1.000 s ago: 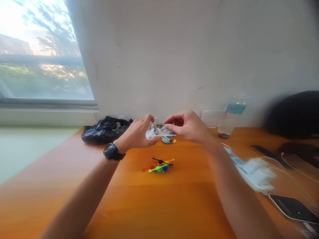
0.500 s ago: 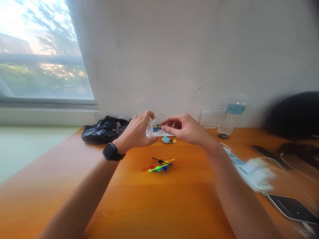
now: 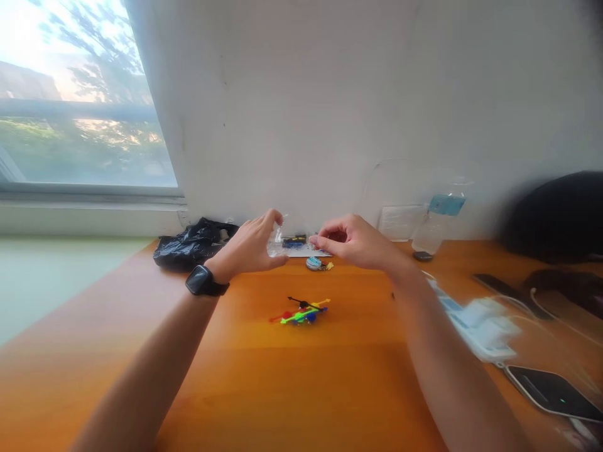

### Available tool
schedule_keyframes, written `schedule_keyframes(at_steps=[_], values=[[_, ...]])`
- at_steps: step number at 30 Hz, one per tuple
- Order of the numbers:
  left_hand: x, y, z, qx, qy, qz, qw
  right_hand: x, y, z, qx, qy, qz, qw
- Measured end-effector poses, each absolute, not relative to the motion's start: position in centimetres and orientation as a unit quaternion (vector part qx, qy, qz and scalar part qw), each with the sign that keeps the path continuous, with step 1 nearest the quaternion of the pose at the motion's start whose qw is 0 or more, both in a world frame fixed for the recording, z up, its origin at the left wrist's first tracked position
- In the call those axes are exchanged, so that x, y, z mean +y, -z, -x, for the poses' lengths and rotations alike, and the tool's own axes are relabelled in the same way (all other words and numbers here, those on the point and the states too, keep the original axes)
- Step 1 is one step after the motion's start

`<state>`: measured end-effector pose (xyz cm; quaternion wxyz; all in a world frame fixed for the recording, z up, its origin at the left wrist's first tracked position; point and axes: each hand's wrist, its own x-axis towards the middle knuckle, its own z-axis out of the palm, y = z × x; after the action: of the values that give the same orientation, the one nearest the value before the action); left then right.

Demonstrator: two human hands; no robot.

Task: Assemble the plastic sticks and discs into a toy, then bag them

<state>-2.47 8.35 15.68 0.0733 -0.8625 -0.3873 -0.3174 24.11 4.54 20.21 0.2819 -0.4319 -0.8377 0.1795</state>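
My left hand (image 3: pixel 252 243), with a black watch (image 3: pixel 205 280) on its wrist, curls in a C shape around a crinkled clear plastic bag (image 3: pixel 275 240). To its right, my right hand (image 3: pixel 343 240) has thumb and forefinger pinched together; whatever is between them is too small to make out. Below both hands, a small heap of plastic arrow-shaped spinners (image 3: pixel 304 312) in red, yellow, green, blue and black lies on the wooden table (image 3: pixel 301 389). Just beyond the hands sits a small round tin-like item (image 3: pixel 313 263) with a yellowish charm (image 3: pixel 326 267) beside it.
A black plastic bag (image 3: pixel 188 251) lies at the back left near the window. Against the wall are a flat package (image 3: pixel 294 243) and a clear bottle (image 3: pixel 428 229) with a blue label. On the right are a power strip (image 3: pixel 464 326), cables and a phone (image 3: pixel 556 390).
My left hand has shifted slightly left with the clear bag, widening the space between the hands. The fingers of my right hand have drawn closer together. The spinners have stayed in place.
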Motion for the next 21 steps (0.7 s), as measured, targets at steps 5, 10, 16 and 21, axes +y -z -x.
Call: schedule_keyframes(at_steps=[5, 10, 16, 21], values=[[9.3, -15.2, 3.6, -0.420, 0.288, 0.859, 0.056, 7.7, -18.3, -24.8, -0.871, -0.224, 0.415, 0.140], [9.6, -14.9, 4.0, -0.430, 0.277, 0.858, 0.049, 11.2, -14.5, -24.4, -0.851, -0.264, 0.446, -0.084], [9.7, -14.8, 4.0, -0.426, 0.278, 0.860, 0.048, 12.6, -11.7, -23.9, -0.813, -0.317, 0.440, -0.212], [9.6, -14.8, 4.0, -0.426, 0.279, 0.860, 0.043, 12.2, -11.3, -22.5, -0.814, -0.301, 0.450, -0.210]])
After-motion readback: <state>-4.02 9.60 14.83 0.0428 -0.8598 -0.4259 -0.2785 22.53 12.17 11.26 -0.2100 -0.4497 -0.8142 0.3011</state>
